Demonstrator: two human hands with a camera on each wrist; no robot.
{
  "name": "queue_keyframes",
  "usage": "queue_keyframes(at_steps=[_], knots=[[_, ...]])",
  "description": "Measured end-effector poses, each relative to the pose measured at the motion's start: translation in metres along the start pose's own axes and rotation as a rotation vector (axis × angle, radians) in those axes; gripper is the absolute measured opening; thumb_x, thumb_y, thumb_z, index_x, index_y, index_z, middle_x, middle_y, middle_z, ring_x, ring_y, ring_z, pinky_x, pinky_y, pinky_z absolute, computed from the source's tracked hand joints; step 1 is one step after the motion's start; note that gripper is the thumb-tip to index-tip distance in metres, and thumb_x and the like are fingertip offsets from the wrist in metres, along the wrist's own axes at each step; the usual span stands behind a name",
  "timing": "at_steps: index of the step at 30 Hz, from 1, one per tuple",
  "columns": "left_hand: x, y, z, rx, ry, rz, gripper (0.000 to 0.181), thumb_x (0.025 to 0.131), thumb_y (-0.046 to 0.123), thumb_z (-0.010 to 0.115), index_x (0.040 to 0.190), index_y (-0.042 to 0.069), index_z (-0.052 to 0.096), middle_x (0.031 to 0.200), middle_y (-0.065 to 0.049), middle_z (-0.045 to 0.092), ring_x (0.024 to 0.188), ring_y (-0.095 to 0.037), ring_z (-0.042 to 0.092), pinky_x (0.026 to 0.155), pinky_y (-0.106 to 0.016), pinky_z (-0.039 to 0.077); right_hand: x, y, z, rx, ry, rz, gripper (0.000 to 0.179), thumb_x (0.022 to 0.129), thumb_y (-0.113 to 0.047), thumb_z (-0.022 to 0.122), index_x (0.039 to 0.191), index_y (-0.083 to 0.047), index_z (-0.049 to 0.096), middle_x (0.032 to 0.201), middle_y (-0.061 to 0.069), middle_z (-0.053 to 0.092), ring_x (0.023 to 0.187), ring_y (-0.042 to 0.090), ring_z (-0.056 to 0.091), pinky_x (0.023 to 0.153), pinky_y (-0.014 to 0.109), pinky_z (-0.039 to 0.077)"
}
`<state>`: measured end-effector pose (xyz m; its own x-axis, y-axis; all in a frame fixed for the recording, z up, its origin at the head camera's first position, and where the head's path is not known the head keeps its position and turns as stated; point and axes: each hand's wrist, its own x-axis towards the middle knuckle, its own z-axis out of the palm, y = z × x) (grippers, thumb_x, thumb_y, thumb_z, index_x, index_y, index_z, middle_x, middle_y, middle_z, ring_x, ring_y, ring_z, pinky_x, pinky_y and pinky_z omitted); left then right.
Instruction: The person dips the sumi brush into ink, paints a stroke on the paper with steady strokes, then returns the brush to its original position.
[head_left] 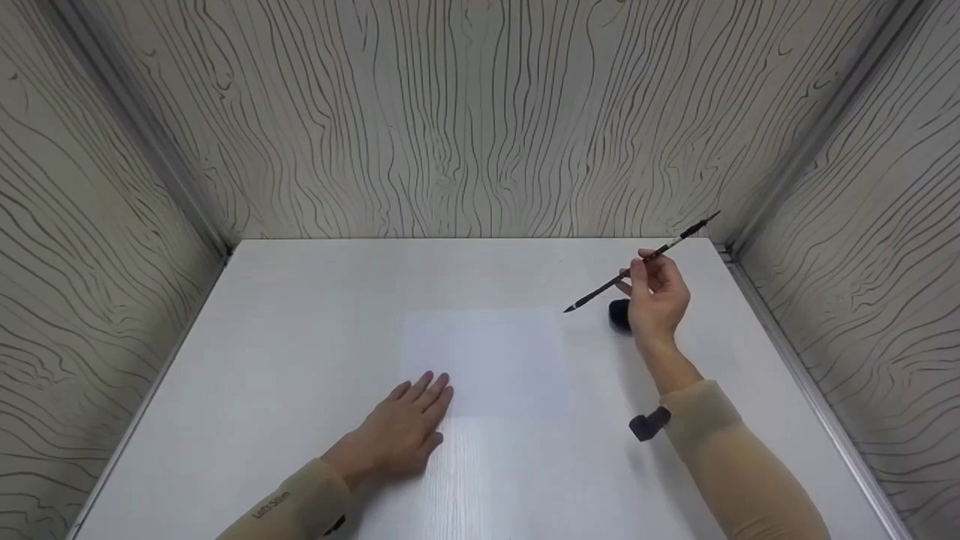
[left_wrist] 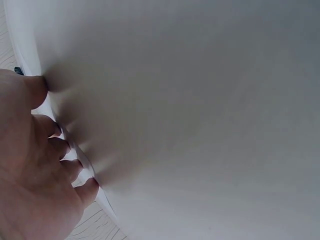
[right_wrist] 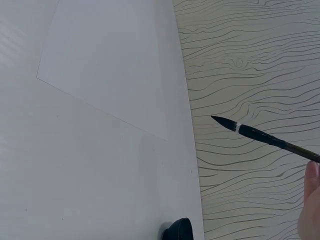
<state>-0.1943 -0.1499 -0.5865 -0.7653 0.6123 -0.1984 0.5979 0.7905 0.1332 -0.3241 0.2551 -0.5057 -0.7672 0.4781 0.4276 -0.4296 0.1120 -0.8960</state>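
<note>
Here, the left hand (head_left: 405,429) rests straight-fingered on the paper's (head_left: 502,360) corner, likely steadying it, while the right hand (head_left: 660,300) pinches a calligraphy brush (right_wrist: 265,137) clear of the desk (head_left: 300,315).

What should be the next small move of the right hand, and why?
The right hand should probably lower the brush to the paper: the paper looks blank, the left hand rests its fingers on the near left part, and the brush's tip hangs clear of the sheet, by the far right corner.
</note>
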Motion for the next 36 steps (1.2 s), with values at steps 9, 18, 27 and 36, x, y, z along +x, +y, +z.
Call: queue_keyframes(at_steps=[9, 18, 27, 36], knots=[[0.0, -0.001, 0.001, -0.027, 0.003, -0.001, 0.071, 0.118, 0.041, 0.038, 0.18, 0.009, 0.024, 0.191, -0.009, 0.019, 0.178, -0.035, 0.021, 0.141, -0.061, 0.029, -0.005, -0.002, 0.009, 0.038, -0.049, -0.057, 0.019, 0.106, 0.002, 0.072, 0.125, -0.001, 0.074, 0.094, -0.005, 0.072, 0.087, 0.011, 0.08, 0.078, 0.024, 0.069], [-0.001, 0.001, -0.003, -0.045, 0.018, 0.004, 0.07, 0.118, 0.04, 0.041, 0.179, 0.007, 0.028, 0.19, -0.011, 0.023, 0.177, -0.037, 0.025, 0.141, -0.061, 0.03, -0.009, -0.004, 0.018, 0.062, -0.088, -0.076, 0.022, 0.107, 0.004, 0.071, 0.129, 0.001, 0.071, 0.103, 0.004, 0.068, 0.089, 0.007, 0.08, 0.081, 0.024, 0.069], [-0.001, 0.001, -0.002, -0.015, 0.012, 0.007, 0.071, 0.118, 0.042, 0.04, 0.179, 0.008, 0.027, 0.19, -0.01, 0.023, 0.177, -0.036, 0.026, 0.14, -0.06, 0.032, -0.018, -0.003, 0.028, 0.042, -0.118, -0.066, 0.024, 0.108, 0.004, 0.069, 0.131, 0.009, 0.067, 0.102, -0.002, 0.07, 0.096, 0.01, 0.08, 0.086, 0.026, 0.069], [0.001, 0.0, -0.001, -0.008, 0.007, -0.002, 0.071, 0.118, 0.042, 0.04, 0.179, 0.009, 0.026, 0.19, -0.009, 0.022, 0.177, -0.035, 0.025, 0.141, -0.059, 0.031, -0.027, 0.001, 0.043, 0.063, -0.145, -0.033, 0.023, 0.108, 0.003, 0.069, 0.131, 0.007, 0.067, 0.103, -0.004, 0.07, 0.096, 0.011, 0.079, 0.086, 0.027, 0.069]])
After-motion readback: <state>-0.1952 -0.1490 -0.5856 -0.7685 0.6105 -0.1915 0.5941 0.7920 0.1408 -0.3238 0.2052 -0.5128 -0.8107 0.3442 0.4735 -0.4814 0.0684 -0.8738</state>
